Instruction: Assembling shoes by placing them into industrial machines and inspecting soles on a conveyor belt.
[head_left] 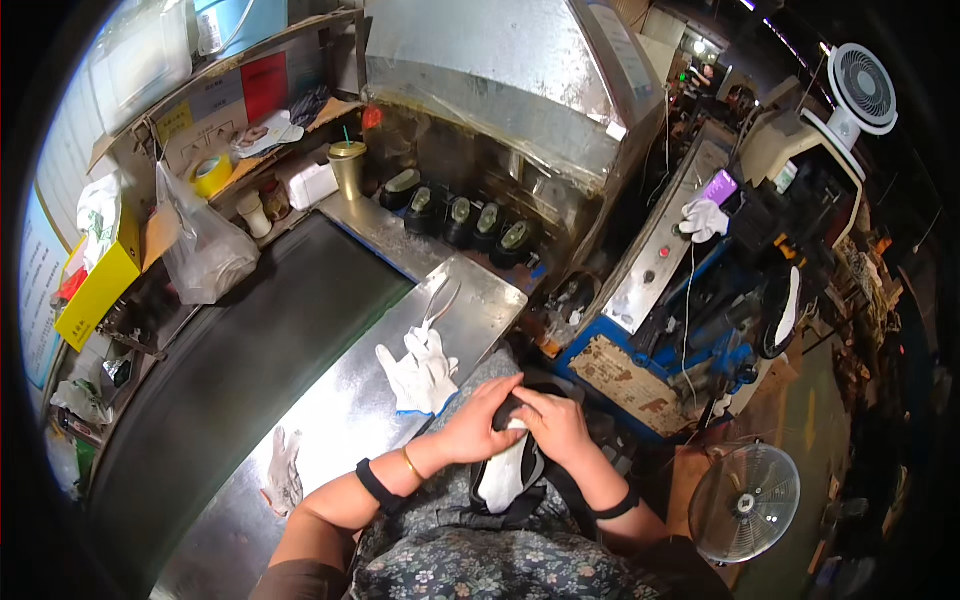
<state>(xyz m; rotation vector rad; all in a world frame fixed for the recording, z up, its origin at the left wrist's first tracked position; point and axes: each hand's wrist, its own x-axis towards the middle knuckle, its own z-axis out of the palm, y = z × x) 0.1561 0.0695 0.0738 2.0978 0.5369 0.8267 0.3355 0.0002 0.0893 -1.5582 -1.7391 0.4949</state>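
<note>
A black shoe (537, 470) with a white insole (503, 480) lies in my lap, its open heel end toward me. My left hand (480, 420) is closed over its front part from the left. From the other side my right hand (555, 428) grips the shoe, thumb and fingers near the top of the opening. The fingertips of both hands meet over the front, which hides most of the toe. White work gloves (422, 372) with blue cuffs lie on the metal table (345, 405) beside my left hand, and a greyish glove (285, 472) lies nearer my left forearm.
A dark conveyor belt (260, 340) runs along the left. Several black shoes (460, 222) stand under a metal hood (490, 60), near a gold cup (347, 170). At right are a blue-framed machine (630, 375), another shoe (785, 315) and a standing fan (746, 503).
</note>
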